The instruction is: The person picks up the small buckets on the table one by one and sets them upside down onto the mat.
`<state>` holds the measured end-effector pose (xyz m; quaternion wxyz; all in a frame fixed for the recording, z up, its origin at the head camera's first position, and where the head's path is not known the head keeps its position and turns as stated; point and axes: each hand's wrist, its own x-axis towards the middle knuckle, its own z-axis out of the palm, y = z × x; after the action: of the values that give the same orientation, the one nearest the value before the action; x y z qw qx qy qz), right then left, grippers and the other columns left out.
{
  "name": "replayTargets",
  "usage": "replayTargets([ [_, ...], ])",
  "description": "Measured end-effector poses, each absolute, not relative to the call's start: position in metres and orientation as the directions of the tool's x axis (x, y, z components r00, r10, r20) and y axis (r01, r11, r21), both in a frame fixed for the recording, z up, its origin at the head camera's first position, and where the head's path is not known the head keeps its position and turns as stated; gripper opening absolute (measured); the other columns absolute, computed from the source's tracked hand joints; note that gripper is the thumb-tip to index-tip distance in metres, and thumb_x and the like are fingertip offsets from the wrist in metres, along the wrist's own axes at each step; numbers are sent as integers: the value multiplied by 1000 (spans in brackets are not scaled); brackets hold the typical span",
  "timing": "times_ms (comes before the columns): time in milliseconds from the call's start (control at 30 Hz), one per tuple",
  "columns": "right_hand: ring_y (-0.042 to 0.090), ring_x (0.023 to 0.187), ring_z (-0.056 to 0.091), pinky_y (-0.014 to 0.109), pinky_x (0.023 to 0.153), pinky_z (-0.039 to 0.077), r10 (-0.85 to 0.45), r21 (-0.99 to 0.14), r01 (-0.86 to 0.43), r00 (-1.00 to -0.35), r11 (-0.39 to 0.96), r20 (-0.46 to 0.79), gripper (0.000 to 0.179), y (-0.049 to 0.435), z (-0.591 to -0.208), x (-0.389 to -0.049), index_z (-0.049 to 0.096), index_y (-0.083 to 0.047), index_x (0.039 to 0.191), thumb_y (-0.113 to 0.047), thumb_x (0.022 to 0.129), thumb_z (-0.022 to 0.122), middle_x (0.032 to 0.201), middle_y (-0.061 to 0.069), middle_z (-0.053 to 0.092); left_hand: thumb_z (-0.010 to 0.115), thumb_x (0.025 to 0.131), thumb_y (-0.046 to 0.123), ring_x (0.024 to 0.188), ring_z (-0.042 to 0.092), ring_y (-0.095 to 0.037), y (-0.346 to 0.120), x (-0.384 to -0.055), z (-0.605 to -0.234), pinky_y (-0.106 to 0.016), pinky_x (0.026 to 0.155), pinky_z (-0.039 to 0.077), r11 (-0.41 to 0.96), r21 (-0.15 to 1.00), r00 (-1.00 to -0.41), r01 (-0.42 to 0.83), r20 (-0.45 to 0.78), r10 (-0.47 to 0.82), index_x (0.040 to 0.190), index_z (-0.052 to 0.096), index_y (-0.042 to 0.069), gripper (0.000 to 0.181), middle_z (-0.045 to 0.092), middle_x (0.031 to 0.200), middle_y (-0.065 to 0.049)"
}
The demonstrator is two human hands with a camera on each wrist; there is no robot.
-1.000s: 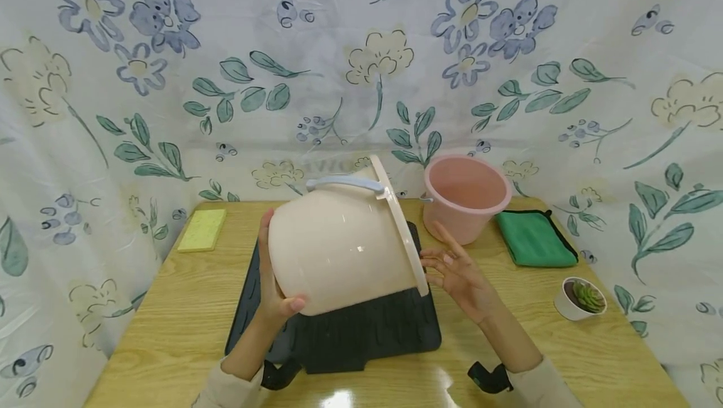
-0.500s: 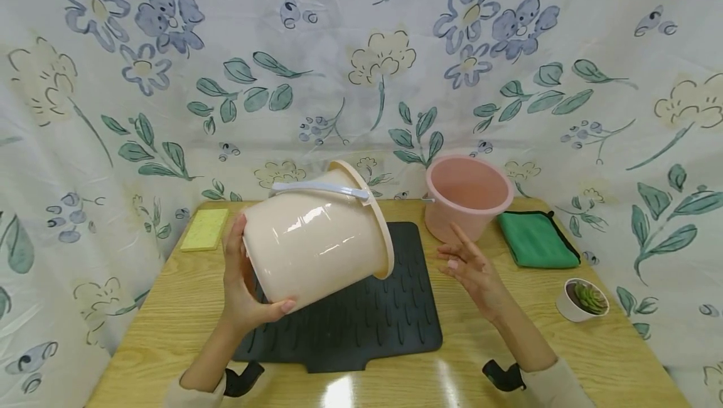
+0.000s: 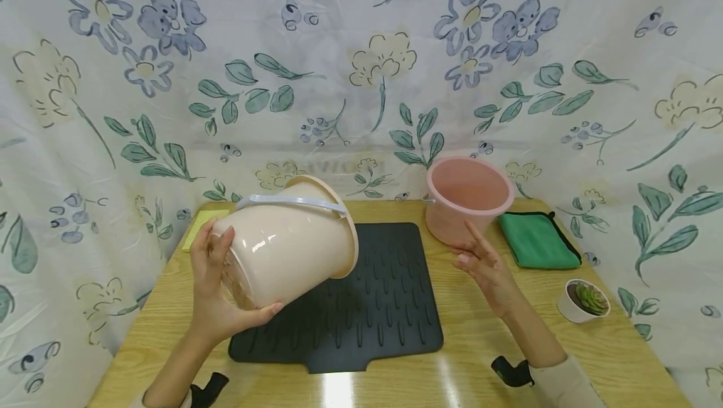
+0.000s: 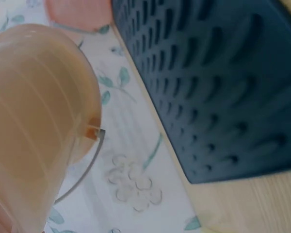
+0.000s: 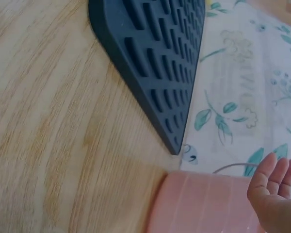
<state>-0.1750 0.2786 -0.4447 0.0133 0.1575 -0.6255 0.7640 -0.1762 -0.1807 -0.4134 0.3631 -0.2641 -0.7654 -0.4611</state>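
Note:
My left hand grips a cream bucket at its base, thumb along the near side and fingers round the bottom. Tilted on its side in the air, the bucket has its rim to the right and its pale blue handle lying across the top. In the left wrist view the cream bucket fills the left side. My right hand hovers with loosely extended fingers in front of a pink bucket, which stands upright on the table; the right wrist view shows the hand holding nothing.
A black ridged mat lies mid-table below the cream bucket. Behind the left hand is a yellow sponge-like pad. A folded green cloth and a small potted succulent sit at right. A floral curtain hangs behind.
The cream bucket has moved left and slightly down with my left hand, and its base has turned toward the camera. My right hand has drifted right, away from the bucket's rim.

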Motion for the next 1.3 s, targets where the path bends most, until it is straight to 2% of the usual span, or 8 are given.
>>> replayTargets([
  [167, 8, 113, 59, 25, 95, 52, -142, -963, -199, -964, -182, 226, 69, 281, -447, -174, 15, -10, 160, 2, 100, 47, 122, -1, 59, 80, 56, 75, 142, 25, -25, -192, -171, -415, -21, 104, 29, 504, 498, -615, 706, 784, 87, 144, 43, 4, 118, 18, 156, -28],
  [267, 8, 113, 59, 25, 96, 51, -131, -966, -187, -968, -178, 212, 68, 283, -447, -172, 15, -10, 160, 1, 100, 47, 122, 0, 58, 78, 56, 78, 141, 26, -26, -198, -166, -414, -23, 102, 30, 568, 476, -629, 672, 771, 99, 143, 45, 6, 118, 20, 158, -24],
  [467, 8, 113, 58, 24, 95, 51, -115, -967, -183, -972, -179, 206, 68, 286, -447, -171, 16, -12, 160, 0, 101, 47, 122, 2, 58, 77, 55, 79, 140, 29, -39, -206, -160, -409, -23, 105, 32, 641, 403, -613, 653, 779, 134, 140, 50, 8, 114, 25, 157, -21],
  [700, 8, 112, 59, 25, 94, 52, -82, -962, -198, -973, -187, 216, 67, 291, -444, -168, 17, -10, 160, 2, 101, 46, 121, 1, 60, 72, 55, 82, 132, 36, -41, -216, -156, -403, -13, 101, 27, 686, 372, -631, 625, 758, 164, 141, 51, 10, 114, 24, 159, -18],
  [800, 8, 113, 60, 25, 94, 52, -74, -961, -194, -975, -196, 211, 67, 292, -443, -167, 16, -10, 160, 2, 101, 46, 121, 1, 60, 70, 55, 84, 133, 36, -41, -220, -155, -402, -14, 102, 28, 708, 351, -632, 612, 756, 171, 141, 52, 10, 115, 24, 158, -18],
  [900, 8, 113, 59, 25, 94, 52, -74, -961, -189, -975, -202, 208, 66, 293, -444, -166, 17, -11, 160, 1, 101, 46, 123, 2, 59, 68, 55, 87, 135, 36, -41, -223, -153, -401, -33, 102, 40, 733, 335, -641, 592, 747, 176, 141, 53, 12, 115, 25, 158, -17],
  [1033, 7, 112, 59, 25, 94, 52, -80, -962, -184, -976, -203, 204, 67, 293, -446, -167, 15, -10, 160, 0, 102, 46, 123, 5, 58, 65, 54, 90, 136, 35, -39, -224, -153, -400, -58, 88, 45, 759, 312, -652, 571, 735, 188, 140, 55, 16, 114, 27, 158, -16],
  [1300, 7, 112, 58, 25, 95, 51, -84, -965, -175, -977, -196, 194, 66, 294, -451, -164, 19, -17, 160, 0, 102, 45, 120, 2, 57, 60, 54, 93, 134, 34, -45, -228, -154, -394, -68, 84, 42, 798, 282, -708, 533, 665, 238, 142, 53, 21, 114, 28, 154, -24],
])
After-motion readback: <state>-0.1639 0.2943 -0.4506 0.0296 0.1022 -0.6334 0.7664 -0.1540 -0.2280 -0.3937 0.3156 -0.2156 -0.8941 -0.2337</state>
